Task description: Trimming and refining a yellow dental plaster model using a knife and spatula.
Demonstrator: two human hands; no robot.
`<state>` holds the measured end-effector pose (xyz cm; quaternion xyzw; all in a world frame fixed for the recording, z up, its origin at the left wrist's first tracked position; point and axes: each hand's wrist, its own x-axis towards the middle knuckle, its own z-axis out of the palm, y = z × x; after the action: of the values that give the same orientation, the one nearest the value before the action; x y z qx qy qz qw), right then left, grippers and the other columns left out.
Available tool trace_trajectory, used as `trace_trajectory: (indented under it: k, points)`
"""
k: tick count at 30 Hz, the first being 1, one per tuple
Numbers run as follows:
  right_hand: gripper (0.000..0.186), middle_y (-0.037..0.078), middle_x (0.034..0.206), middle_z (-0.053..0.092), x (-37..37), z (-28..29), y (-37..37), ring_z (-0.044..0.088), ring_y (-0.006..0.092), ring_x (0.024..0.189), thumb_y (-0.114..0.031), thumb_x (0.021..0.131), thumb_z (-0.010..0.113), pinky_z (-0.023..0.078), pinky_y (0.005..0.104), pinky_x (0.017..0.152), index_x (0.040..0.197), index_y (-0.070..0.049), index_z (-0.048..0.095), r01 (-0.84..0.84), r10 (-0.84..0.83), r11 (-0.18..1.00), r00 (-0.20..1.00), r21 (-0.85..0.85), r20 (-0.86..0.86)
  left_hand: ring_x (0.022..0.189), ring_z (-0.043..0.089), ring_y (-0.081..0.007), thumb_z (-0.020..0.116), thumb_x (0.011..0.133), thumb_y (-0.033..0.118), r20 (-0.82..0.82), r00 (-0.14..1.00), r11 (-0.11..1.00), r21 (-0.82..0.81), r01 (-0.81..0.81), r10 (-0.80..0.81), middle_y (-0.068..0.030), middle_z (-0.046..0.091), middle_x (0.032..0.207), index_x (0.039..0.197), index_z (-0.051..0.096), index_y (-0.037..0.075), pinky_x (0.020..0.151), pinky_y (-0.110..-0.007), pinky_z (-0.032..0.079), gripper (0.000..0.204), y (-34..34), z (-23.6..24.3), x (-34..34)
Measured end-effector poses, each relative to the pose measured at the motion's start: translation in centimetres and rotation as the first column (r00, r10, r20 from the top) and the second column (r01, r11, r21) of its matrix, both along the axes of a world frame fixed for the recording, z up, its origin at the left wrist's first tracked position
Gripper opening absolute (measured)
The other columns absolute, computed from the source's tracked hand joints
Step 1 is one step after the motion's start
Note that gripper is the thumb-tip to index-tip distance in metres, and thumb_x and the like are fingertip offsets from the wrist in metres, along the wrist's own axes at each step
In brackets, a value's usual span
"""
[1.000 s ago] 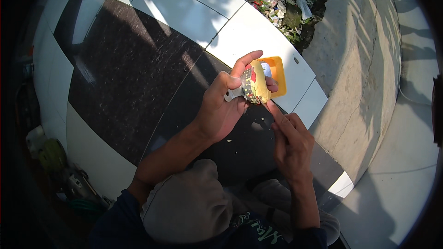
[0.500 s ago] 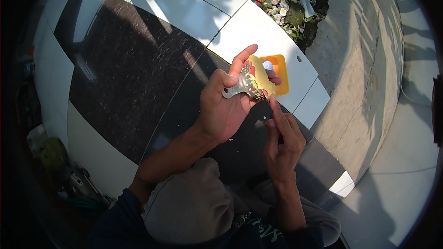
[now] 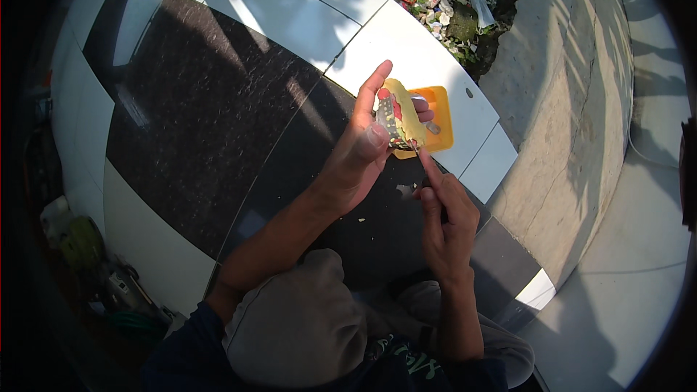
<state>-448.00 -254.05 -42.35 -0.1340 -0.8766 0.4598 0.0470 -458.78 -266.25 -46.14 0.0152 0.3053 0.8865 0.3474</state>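
Observation:
My left hand (image 3: 353,160) grips a small painted piece (image 3: 404,116) with a rounded yellow side, red patches and a dark, speckled band; my thumb is over its near end. My right hand (image 3: 448,226) pinches a thin dark tool (image 3: 418,161), whose tip touches the lower right end of the piece. Just behind them is a yellow plastic tray (image 3: 443,136) on the tiles, partly hidden by the piece and my fingers; a small pale item (image 3: 434,128) lies in it. Pale flakes (image 3: 361,219) lie on the dark tile below my hands.
Black and white tiles (image 3: 189,116) spread around me. Rubble with scraps and plants (image 3: 443,14) runs along the top, beside a concrete strip (image 3: 552,123) on the right. A green and grey machine or tool (image 3: 80,239) sits at the lower left. My grey-clad knee (image 3: 290,319) is at the bottom.
My left hand has turned and risen slightly with the piece, its thumb now covering the metal tab seen earlier. My right hand has shifted up and left, the tool still at the piece.

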Motion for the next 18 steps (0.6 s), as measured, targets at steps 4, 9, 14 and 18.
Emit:
trace_trajectory:
  k: [4, 9, 14, 18]
  points:
    - [0.041, 0.007, 0.075, 0.055, 1.0, 0.8, 0.0, 0.057, 0.0134, 0.066, 0.004, 0.09, 0.056, 0.046, 0.0265, 0.061, 0.13, -0.007, 0.06, 0.057, -0.055, 0.995, 0.998, -0.079, 0.026, 0.133, 0.041, -0.0251, 0.083, 0.058, 0.065, 0.092, 0.989, 0.992, 0.07, 0.108, -0.114, -0.0166, 0.045, 0.138, 0.152, -0.011, 0.01, 0.115, -0.042, 0.028, 0.144, 0.3, 0.3, 0.0]
    - [0.04, 0.007, 0.077, 0.057, 1.1, 1.7, 0.3, 0.059, 0.0136, 0.067, 0.004, 0.089, 0.057, 0.046, 0.026, 0.061, 0.128, -0.005, 0.061, 0.02, -0.021, 0.997, 1.0, -0.071, -0.018, 0.133, 0.042, -0.0257, 0.083, 0.065, 0.057, -0.208, 0.973, 0.98, 0.146, 0.135, -0.103, -0.0175, 0.044, 0.14, 0.153, -0.01, 0.013, 0.111, -0.041, 0.034, 0.135, 0.3, -0.5, 0.3]
    - [0.041, 0.008, 0.077, 0.059, 1.3, 3.8, 1.6, 0.056, 0.0133, 0.064, 0.005, 0.088, 0.057, 0.045, 0.0262, 0.059, 0.127, -0.006, 0.062, -0.079, 0.073, 0.996, 0.988, 0.037, 0.134, 0.127, 0.049, -0.0255, 0.07, 0.089, 0.036, -0.164, 0.972, 0.981, -0.128, 0.149, -0.169, -0.0188, 0.044, 0.139, 0.154, -0.003, 0.011, 0.105, -0.04, 0.041, 0.1, 0.8, -0.6, 0.1]
    - [0.04, 0.008, 0.077, 0.058, 1.8, 4.1, 1.4, 0.055, 0.0144, 0.062, 0.005, 0.087, 0.058, 0.045, 0.0277, 0.058, 0.125, -0.007, 0.063, 0.038, -0.039, 0.999, 0.998, 0.034, 0.043, 0.127, 0.048, -0.0302, 0.052, 0.1, 0.027, 0.276, 0.961, 1.0, 0.011, 0.022, -0.024, -0.0226, 0.042, 0.138, 0.152, 0.005, 0.009, 0.107, -0.045, 0.039, 0.072, 0.7, -0.2, 0.2]
